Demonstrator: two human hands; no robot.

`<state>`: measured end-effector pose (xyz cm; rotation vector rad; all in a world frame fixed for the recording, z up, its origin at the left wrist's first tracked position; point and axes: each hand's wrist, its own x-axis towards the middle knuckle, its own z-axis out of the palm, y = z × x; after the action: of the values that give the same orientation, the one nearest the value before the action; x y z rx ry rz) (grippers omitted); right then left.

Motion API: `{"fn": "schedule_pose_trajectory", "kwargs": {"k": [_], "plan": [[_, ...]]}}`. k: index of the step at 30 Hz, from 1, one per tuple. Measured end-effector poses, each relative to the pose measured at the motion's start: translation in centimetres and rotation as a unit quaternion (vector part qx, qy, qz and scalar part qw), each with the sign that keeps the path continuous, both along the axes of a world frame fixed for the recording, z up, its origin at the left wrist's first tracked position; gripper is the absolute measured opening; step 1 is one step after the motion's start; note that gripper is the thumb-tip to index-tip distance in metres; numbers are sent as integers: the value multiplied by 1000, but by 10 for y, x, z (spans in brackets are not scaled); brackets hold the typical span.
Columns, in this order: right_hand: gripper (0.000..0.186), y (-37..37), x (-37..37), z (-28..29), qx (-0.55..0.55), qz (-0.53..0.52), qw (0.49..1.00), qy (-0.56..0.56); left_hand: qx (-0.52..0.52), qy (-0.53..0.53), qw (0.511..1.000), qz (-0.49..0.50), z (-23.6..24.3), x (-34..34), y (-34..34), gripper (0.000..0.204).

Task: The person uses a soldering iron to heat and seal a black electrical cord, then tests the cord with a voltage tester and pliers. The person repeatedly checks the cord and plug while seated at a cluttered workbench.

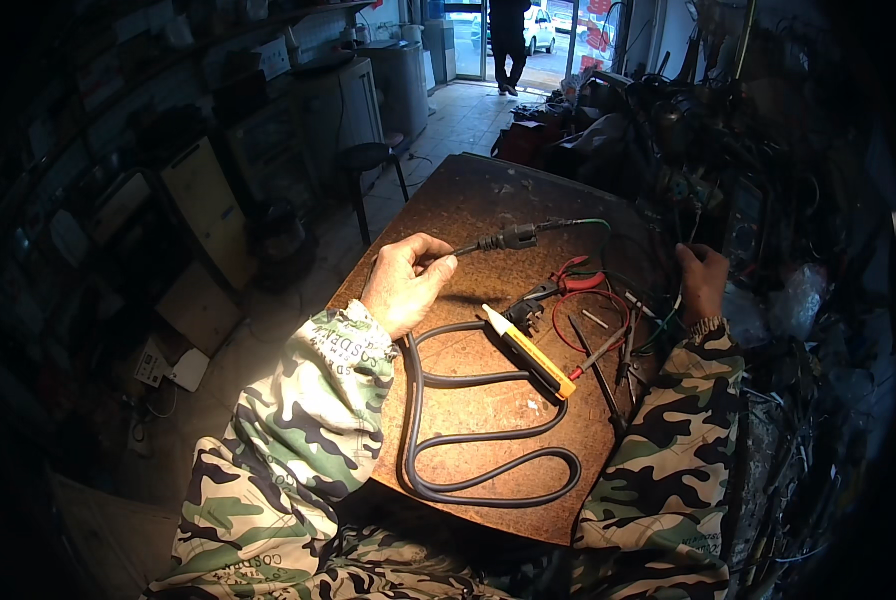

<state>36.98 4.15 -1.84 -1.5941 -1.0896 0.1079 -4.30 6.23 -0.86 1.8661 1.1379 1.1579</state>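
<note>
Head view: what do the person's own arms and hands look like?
The left hand and right hand wear no gloves. The left sleeve and right sleeve are camouflage-patterned in green, black, tan and cream, with dark lettering and gathered cuffs.

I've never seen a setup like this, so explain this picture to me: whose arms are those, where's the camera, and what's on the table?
There's no robot here: these are a person's own bare hands, in camouflage sleeves. The one picture comes from a wide fisheye camera worn on the head, looking down, so straight edges bend near the rim.

The left hand pinches a black cord just behind its black connector. The right hand is over by the table's right side; its grip is too dark to tell.

On the brown table lie a looped black cable, a yellow pen-shaped tool and a red-handled tool.
</note>
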Motion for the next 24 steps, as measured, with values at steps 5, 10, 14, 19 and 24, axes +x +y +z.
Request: {"fn": "schedule_pose_trajectory", "kwargs": {"k": [5,10,14,19,24], "plan": [[39,-1,-2,4,-19,5,1000,-3,14,-8,1000,-2,1,-1,-1,24],[40,-1,-5,5,-15,-5,1000,6,-2,-8,1000,-9,1,-1,0,28],[40,-8,0,3,-6,-20,1000,7,-22,5,1000,-3,5,6,-2,28],[37,-2,-10,7,-6,0,1000,-14,-4,-10,1000,-3,2,-3,-1,27],[36,-1,-3,2,-11,1,1000,-6,0,-10,1000,-6,2,1,-3,22]]}}
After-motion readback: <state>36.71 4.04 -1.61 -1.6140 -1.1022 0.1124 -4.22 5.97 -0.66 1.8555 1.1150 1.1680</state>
